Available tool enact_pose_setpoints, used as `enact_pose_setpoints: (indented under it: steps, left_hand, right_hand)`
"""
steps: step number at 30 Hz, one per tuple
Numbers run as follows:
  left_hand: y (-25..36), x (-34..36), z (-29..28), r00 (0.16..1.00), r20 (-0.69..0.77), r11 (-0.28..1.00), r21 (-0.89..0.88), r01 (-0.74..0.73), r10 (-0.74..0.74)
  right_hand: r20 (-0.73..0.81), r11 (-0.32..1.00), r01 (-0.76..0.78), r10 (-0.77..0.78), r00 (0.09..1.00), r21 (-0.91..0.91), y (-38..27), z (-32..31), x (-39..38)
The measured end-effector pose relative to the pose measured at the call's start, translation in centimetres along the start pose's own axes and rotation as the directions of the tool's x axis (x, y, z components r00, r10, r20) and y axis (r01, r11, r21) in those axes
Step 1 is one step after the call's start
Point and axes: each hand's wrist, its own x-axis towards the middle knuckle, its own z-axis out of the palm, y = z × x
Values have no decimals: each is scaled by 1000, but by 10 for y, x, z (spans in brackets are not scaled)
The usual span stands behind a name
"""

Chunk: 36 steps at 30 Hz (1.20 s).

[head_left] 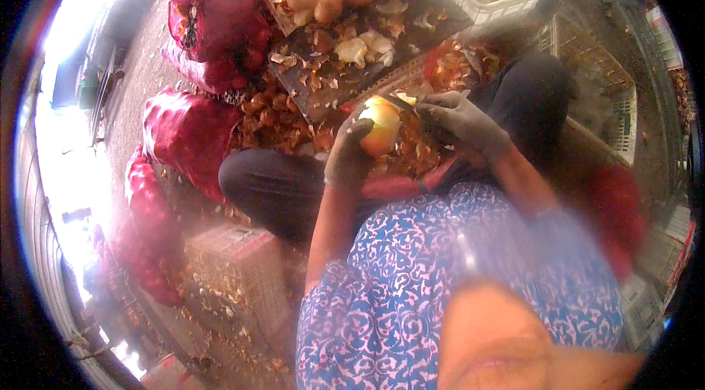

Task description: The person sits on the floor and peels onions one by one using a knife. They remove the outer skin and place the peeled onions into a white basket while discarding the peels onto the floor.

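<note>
A partly peeled onion, pale yellow-green above and brownish below, sits in my gloved left hand, whose fingers wrap its left side. My right hand, in a greyish glove with dark fingers, is closed just right of the onion. From it a dark narrow blade, seemingly a knife, reaches to the onion's top; its handle is hidden in the fingers. Loose onion skins lie beneath both hands. Ahead, a dark board carries peeled pale pieces and scattered skins.
Brown onions are heaped at the board's far end. A white basket of peeled onions stands far right. Red mesh sacks line the left. One crate sits at lower left, another at right. My bent knees flank the work.
</note>
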Motion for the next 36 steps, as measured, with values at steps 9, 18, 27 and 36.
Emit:
enact_pose_setpoints:
  steps: [9,18,27,36]
  left_hand:
    - [0,1,4,997,-64,999,27,-31,33]
    - [-2,0,-4,996,-77,997,-67,30,-35]
    - [-16,4,-11,959,-267,991,-118,61,-91]
    - [-17,6,-17,947,-321,998,-64,2,-23]
  right_hand:
    - [114,997,8,-17,993,78,-4,11,-8]
    - [179,987,-29,0,984,159,-4,15,-13]
    - [66,988,120,-114,991,-95,10,19,2]
    - [216,719,430,-375,901,-546,2,18,-7]
